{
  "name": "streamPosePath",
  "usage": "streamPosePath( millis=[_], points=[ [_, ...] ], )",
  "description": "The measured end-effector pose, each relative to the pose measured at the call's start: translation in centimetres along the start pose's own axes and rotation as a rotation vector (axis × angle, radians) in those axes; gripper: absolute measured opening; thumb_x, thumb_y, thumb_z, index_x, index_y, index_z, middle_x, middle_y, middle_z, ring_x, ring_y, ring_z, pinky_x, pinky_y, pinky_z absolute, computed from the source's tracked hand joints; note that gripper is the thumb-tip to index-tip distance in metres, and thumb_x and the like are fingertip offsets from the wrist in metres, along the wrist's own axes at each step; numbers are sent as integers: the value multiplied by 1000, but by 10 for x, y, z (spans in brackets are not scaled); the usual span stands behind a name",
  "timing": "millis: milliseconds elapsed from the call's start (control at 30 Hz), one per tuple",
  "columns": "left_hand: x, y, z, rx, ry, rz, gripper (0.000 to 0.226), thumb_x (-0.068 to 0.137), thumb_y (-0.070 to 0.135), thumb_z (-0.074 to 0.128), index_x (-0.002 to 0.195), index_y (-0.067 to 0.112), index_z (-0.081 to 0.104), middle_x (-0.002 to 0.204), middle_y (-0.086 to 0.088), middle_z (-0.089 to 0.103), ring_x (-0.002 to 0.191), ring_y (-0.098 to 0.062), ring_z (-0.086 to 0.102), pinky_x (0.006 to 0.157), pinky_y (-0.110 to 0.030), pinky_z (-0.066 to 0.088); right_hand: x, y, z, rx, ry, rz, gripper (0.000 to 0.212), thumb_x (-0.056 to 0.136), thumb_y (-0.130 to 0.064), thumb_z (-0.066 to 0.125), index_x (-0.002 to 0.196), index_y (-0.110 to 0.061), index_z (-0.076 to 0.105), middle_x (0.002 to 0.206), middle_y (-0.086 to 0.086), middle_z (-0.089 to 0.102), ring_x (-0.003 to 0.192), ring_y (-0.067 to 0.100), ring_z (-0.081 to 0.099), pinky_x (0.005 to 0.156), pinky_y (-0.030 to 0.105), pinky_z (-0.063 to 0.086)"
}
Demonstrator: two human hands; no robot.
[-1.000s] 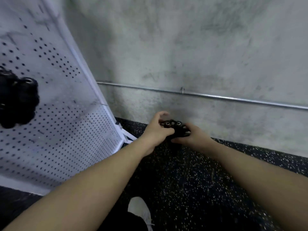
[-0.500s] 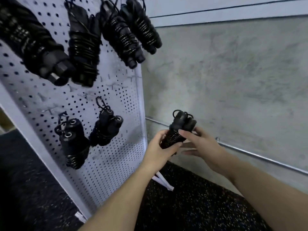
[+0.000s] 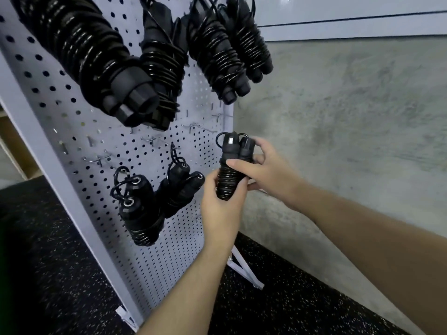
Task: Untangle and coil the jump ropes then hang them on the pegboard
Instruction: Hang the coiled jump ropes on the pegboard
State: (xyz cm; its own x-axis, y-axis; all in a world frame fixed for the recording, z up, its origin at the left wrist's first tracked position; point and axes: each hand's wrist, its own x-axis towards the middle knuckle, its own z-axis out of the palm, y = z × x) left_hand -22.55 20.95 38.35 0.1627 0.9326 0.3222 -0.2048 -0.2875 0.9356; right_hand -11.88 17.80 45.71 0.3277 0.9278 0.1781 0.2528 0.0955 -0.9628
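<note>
At nine o'clock we see the pegboard (image 3: 72,122), with coiled ropes (image 3: 142,211) hanging from its hooks. Toward the centre, our left hand (image 3: 221,201) wraps the lower end of a coiled rope (image 3: 231,170), upright just beside the board's right edge. At three o'clock of it, our right hand (image 3: 266,169) grips its handles.

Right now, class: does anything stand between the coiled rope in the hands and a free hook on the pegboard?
Nothing visible does: the coiled rope sits just right of a bare hook.
</note>
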Motion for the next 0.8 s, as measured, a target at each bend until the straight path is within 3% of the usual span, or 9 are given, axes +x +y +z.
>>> streamPosePath(
  millis=[133,400,600,800],
  points=[
    [3,4,-1,-17,53,29,34,89,25,78,111,39,57,99,17,70,91,5,67,75,-13,51,6,-2,4,44,-11,-27,66,87,-20,78,141,-32,41,115,6,71,100,21,73,75,34,63],
    [19,3,4,3,107,-11,38,87,32,79,120,32,60,101,14,72,89,-2,69,85,-33,59,25,1,6,59,-23,10,65,90,-24,76,143,-28,39,116,8,72,95,16,75,69,33,61],
    [26,-2,7,49,113,-15,41,87,33,80,118,39,54,107,14,70,97,-3,69,92,-37,58,32,5,3,75,-44,34,64,92,-24,75,145,-30,40,114,5,72,93,13,75,66,28,59],
    [24,-1,6,113,140,29,41,88,34,79,116,42,50,98,25,65,92,12,63,84,-21,53,36,5,0,113,-85,47,58,94,-20,71,143,-30,42,103,2,73,75,7,73,60,23,56]
  ],
)
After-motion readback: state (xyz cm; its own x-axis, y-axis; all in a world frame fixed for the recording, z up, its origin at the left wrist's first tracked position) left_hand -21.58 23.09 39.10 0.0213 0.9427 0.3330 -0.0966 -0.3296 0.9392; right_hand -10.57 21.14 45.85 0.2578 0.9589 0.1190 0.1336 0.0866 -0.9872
